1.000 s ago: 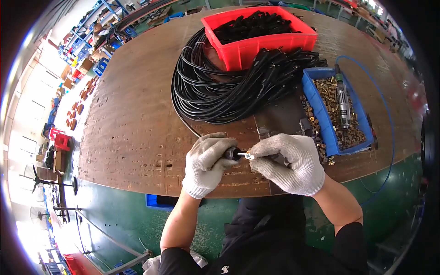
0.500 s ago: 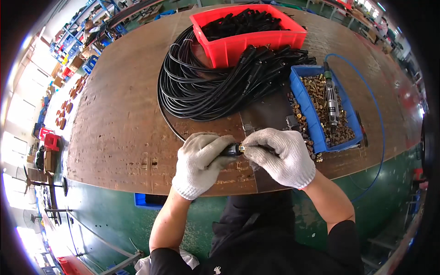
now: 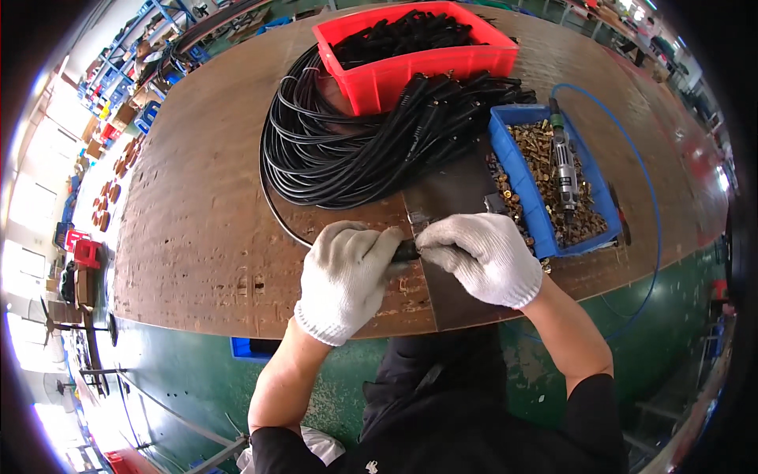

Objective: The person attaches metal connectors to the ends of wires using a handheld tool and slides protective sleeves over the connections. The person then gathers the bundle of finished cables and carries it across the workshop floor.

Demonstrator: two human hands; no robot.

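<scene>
My left hand (image 3: 343, 272), in a white knitted glove, is closed around a black cable connector (image 3: 406, 251) whose front end sticks out past the fingertips. A black cable (image 3: 283, 223) runs from behind this hand up to the big coil. Thumb and fingers of my right hand (image 3: 483, 259), gloved the same way, pinch together at the connector's front end. Whatever lies between those fingertips is hidden. Both hands are held over the near edge of the brown table (image 3: 197, 237).
Behind my hands lies a coil of black cables (image 3: 316, 178) with many black ends. A red bin (image 3: 430, 65) of black parts stands beyond it. To the right, a blue bin (image 3: 517, 186) holds brass fittings (image 3: 530, 154) and a hand power tool (image 3: 565, 170) on a blue hose (image 3: 632, 142).
The brass piece seen at the connector's front end is now covered by my right fingertips. Both hands stay close together; the whole view has shifted slightly.
</scene>
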